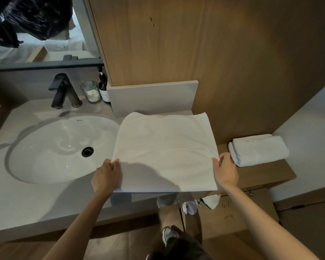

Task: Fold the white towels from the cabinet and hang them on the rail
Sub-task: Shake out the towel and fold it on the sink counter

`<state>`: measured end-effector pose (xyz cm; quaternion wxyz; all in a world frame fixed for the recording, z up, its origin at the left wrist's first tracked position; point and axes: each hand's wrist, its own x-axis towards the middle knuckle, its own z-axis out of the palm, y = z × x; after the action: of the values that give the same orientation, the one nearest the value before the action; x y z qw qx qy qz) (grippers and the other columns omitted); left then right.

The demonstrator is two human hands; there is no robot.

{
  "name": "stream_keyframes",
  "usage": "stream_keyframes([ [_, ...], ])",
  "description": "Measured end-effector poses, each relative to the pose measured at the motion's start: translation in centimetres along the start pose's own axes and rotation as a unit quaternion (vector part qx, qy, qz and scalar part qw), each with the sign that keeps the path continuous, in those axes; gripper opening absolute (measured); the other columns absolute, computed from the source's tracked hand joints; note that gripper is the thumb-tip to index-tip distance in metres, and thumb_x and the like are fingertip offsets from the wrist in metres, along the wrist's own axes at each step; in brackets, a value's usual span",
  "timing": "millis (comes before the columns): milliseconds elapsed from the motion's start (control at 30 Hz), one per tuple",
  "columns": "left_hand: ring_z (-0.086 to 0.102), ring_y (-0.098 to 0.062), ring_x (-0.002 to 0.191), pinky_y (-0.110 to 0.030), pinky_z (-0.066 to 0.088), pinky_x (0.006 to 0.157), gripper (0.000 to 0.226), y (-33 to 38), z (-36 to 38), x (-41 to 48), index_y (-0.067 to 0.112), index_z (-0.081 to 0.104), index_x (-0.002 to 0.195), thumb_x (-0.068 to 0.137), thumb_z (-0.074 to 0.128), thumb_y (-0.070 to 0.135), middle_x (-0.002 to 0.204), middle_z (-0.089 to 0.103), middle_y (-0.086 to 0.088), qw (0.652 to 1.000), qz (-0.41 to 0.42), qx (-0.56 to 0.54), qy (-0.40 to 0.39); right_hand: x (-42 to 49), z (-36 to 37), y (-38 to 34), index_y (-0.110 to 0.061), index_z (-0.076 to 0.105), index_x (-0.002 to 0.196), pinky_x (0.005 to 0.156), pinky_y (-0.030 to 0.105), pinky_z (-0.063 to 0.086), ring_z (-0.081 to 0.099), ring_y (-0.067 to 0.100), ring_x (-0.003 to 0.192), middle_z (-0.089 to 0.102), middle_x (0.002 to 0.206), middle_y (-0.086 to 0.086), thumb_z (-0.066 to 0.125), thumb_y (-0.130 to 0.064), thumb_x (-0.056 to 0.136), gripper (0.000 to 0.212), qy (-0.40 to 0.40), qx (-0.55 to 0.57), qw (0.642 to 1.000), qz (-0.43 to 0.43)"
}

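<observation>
A white towel (165,145) lies spread flat on the grey counter (26,199) to the right of the sink, its near edge overhanging the counter front. My left hand (105,175) pinches the towel's near left edge between thumb and fingers. My right hand (225,171) pinches the near right edge the same way. A second white towel (258,149), folded thick, rests on the wooden ledge (266,173) to the right. No rail is in view.
A white oval sink (51,147) with a black tap (63,91) fills the counter's left. A glass jar (90,91) and a dark pump bottle (104,87) stand behind it. A wooden cabinet wall (195,44) rises behind. White cloth (212,200) pokes out below the ledge.
</observation>
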<state>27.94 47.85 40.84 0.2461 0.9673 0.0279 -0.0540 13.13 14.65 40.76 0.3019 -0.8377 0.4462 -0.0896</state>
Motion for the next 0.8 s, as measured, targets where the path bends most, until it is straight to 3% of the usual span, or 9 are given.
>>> stream_keyframes([
  [67,0.058,-0.033,0.076,-0.041,0.047,0.067,0.023,0.5,-0.2,-0.3,0.009,0.049,0.106,0.098,0.047,0.03,0.093,0.062,-0.015,0.998,0.025,0.007,0.049,-0.6,-0.1,-0.7,-0.015,0.044,0.126,0.08,0.042,0.05,0.058,0.029,0.099,0.06,0.109,0.01,0.062,-0.017,0.091,0.039,0.066,-0.054,0.995,-0.052],
  [167,0.057,-0.036,0.1,-0.045,0.049,0.082,0.046,2.1,1.1,-0.8,0.008,0.05,0.129,0.086,0.065,0.017,0.122,0.055,-0.018,0.974,0.19,0.085,0.093,-1.9,0.9,-2.9,-0.016,0.049,0.133,0.101,0.044,0.041,0.046,0.032,0.123,0.049,0.136,0.012,0.071,0.002,0.077,0.063,0.113,-0.149,0.956,-0.224],
  [267,0.043,-0.031,0.133,-0.049,0.028,0.112,0.049,5.9,3.8,-2.9,0.014,0.043,0.141,0.094,0.054,0.021,0.147,0.043,-0.011,0.941,0.328,0.082,0.016,-4.3,4.2,-6.6,-0.019,0.045,0.142,0.12,0.051,0.013,0.025,0.029,0.145,0.036,0.154,0.007,0.058,0.002,0.085,0.062,-0.018,-0.182,0.914,-0.363],
  [367,-0.005,-0.022,0.149,-0.049,-0.003,0.119,0.057,7.9,6.2,-4.3,0.019,0.007,0.154,0.102,0.02,0.039,0.162,0.003,0.001,0.932,0.316,0.159,-0.085,-5.6,8.2,-8.0,-0.025,0.017,0.155,0.116,0.051,-0.013,-0.01,0.022,0.148,0.007,0.164,0.0,0.024,-0.034,0.101,0.055,-0.141,-0.225,0.907,-0.327],
  [433,-0.019,-0.02,0.146,-0.05,-0.008,0.118,0.065,7.3,6.5,-4.0,0.024,-0.003,0.153,0.094,-0.001,0.05,0.161,-0.008,0.006,0.927,0.308,0.185,-0.105,-5.7,9.2,-7.4,-0.034,0.013,0.155,0.116,0.053,-0.016,-0.005,0.026,0.149,0.006,0.163,-0.001,0.0,-0.053,0.096,0.063,-0.158,-0.245,0.908,-0.302],
  [500,-0.015,-0.019,0.147,-0.053,-0.007,0.118,0.066,6.0,6.0,-3.4,0.03,0.005,0.153,0.092,-0.002,0.053,0.162,0.0,0.007,0.93,0.313,0.168,-0.091,-5.2,8.6,-6.2,-0.045,0.01,0.152,0.114,0.057,-0.015,-0.001,0.031,0.149,0.003,0.163,-0.006,-0.002,-0.061,0.095,0.06,-0.14,-0.265,0.906,-0.298],
  [567,-0.006,-0.021,0.148,-0.056,-0.004,0.117,0.061,4.6,5.2,-2.5,0.037,0.014,0.151,0.094,0.009,0.057,0.161,0.008,0.007,0.937,0.302,0.157,-0.076,-4.0,7.2,-4.6,-0.054,-0.001,0.148,0.112,0.059,-0.02,-0.017,0.03,0.147,-0.013,0.16,-0.014,0.004,-0.07,0.093,0.058,-0.119,-0.278,0.908,-0.289],
  [633,-0.007,-0.025,0.148,-0.056,-0.007,0.116,0.06,3.3,4.3,-1.8,0.042,0.009,0.15,0.093,0.013,0.062,0.161,0.003,0.006,0.94,0.282,0.179,-0.074,-2.9,5.6,-3.2,-0.057,-0.008,0.146,0.112,0.061,-0.02,-0.027,0.031,0.144,-0.02,0.158,-0.017,0.003,-0.074,0.09,0.06,-0.123,-0.279,0.915,-0.262],
  [800,-0.014,-0.033,0.146,-0.064,-0.011,0.111,0.064,1.3,3.1,-1.2,0.047,0.006,0.149,0.09,0.013,0.07,0.162,-0.008,0.0,0.945,0.251,0.198,-0.074,-2.4,3.7,-1.2,-0.059,-0.018,0.142,0.108,0.069,-0.017,-0.029,0.025,0.144,-0.028,0.157,-0.016,-0.003,-0.077,0.086,0.061,-0.126,-0.292,0.918,-0.236],
])
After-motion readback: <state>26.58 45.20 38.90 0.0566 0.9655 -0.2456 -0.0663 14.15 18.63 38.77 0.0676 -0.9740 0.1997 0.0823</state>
